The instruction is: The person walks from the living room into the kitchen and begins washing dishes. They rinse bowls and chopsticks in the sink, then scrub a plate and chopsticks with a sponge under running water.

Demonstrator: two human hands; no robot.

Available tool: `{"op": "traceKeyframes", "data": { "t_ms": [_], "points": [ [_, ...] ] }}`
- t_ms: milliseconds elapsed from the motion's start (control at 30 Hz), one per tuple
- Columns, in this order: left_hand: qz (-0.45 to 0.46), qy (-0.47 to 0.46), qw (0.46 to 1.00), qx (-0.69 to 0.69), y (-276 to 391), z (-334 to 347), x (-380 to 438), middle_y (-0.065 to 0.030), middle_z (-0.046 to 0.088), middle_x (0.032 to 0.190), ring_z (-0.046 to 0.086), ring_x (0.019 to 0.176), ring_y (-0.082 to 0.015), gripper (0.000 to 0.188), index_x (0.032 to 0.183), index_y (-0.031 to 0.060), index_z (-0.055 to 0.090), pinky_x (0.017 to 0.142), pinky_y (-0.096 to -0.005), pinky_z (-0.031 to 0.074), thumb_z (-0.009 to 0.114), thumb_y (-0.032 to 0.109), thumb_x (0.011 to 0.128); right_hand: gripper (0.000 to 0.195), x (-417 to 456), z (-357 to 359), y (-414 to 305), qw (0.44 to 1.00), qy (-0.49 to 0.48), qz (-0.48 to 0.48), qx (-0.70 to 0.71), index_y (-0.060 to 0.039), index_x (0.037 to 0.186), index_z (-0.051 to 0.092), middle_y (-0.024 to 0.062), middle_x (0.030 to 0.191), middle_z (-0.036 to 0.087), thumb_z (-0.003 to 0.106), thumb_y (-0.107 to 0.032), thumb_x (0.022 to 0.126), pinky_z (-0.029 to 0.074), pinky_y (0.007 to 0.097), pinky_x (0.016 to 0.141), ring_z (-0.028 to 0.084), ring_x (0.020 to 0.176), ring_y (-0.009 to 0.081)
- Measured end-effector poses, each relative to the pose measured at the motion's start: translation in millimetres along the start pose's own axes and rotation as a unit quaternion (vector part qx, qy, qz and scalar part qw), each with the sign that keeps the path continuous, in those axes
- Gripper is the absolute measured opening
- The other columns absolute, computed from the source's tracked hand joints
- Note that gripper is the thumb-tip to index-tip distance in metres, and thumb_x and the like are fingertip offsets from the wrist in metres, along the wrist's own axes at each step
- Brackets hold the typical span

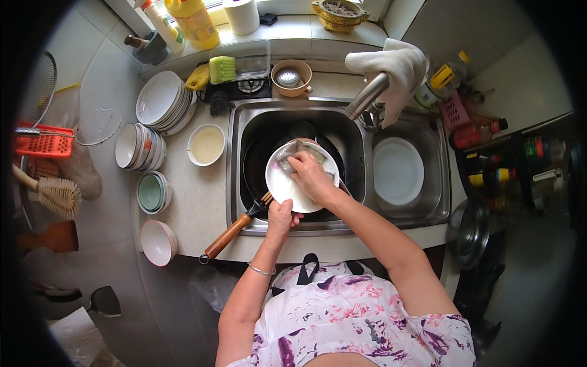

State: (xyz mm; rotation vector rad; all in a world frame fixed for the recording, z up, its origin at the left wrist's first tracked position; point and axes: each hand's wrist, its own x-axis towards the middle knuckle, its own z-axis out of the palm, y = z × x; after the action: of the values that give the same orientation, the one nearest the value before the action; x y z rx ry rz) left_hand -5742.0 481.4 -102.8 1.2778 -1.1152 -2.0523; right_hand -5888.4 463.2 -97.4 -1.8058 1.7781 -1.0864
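A white plate [291, 190] is tilted over the left sink basin, its near rim gripped by my left hand [280, 218]. Against the plate's inner face my right hand [309, 176] presses a greyish wet cloth [290, 158]. Beneath them a dark wok [257, 169] lies in the basin, its wooden handle [229, 236] reaching over the front left edge. Part of a red-rimmed dish shows behind the plate, mostly hidden. A bowl of cloudy, pale liquid [206, 145] stands on the counter left of the sink. In the right basin sits a large whitish round dish [398, 170].
Stacked plates [158, 98] and bowls [133, 147] line the counter at left. The faucet [369, 94], draped with a white towel [390, 64], rises behind the sink. A green sponge [222, 69] and a beige cup [291, 78] stand at the back. Bottles [477, 133] are at right.
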Motion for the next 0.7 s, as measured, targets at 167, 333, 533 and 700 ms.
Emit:
{"op": "traceKeyframes", "data": {
  "t_ms": [167,333,533,700],
  "points": [
    [0.0,0.018,1.0,0.008,6,-1,4,-0.007,0.054,0.053,0.046,0.038,-0.0089,0.023,0.075,0.0007,0.053,0.034,-0.02,0.034,0.038,0.016,0.081,0.027,5,17,-8,0.986,-0.07,-0.052,0.143,-0.0024,0.094,0.057,0.0136,0.094,0.053,0.057,0.002,0.067,0.044,0.0356,0.078,0.053,0.09,0.0316],
    [0.005,0.019,1.0,0.007,4,-15,3,-0.007,0.055,0.054,0.045,0.037,-0.0097,0.022,0.078,0.0002,0.054,0.034,-0.0204,0.034,0.041,0.018,0.08,0.019,-15,-21,19,0.973,-0.211,-0.079,0.051,-0.0057,0.084,0.065,0.0098,0.085,0.057,0.059,0.0,0.066,0.048,0.0337,0.071,0.058,0.079,0.028],
    [-0.005,-0.011,1.0,0.016,11,-7,3,-0.0072,0.055,0.055,0.046,0.038,-0.0099,0.021,0.078,0.0005,0.054,0.035,-0.0206,0.035,0.042,0.018,0.079,0.036,12,0,9,0.995,-0.024,-0.082,0.055,-0.0016,0.105,0.055,0.0132,0.1,0.054,0.057,0.004,0.07,0.045,0.0321,0.079,0.054,0.094,0.0276],
    [-0.008,0.011,0.999,0.044,11,-18,5,-0.0075,0.055,0.055,0.046,0.039,-0.0097,0.02,0.079,0.0017,0.053,0.035,-0.0207,0.035,0.041,0.018,0.08,0.026,-9,3,-12,0.971,-0.168,-0.054,0.16,-0.0049,0.095,0.062,0.009,0.095,0.057,0.056,0.004,0.071,0.047,0.0323,0.073,0.058,0.082,0.0265]
  ]
}}
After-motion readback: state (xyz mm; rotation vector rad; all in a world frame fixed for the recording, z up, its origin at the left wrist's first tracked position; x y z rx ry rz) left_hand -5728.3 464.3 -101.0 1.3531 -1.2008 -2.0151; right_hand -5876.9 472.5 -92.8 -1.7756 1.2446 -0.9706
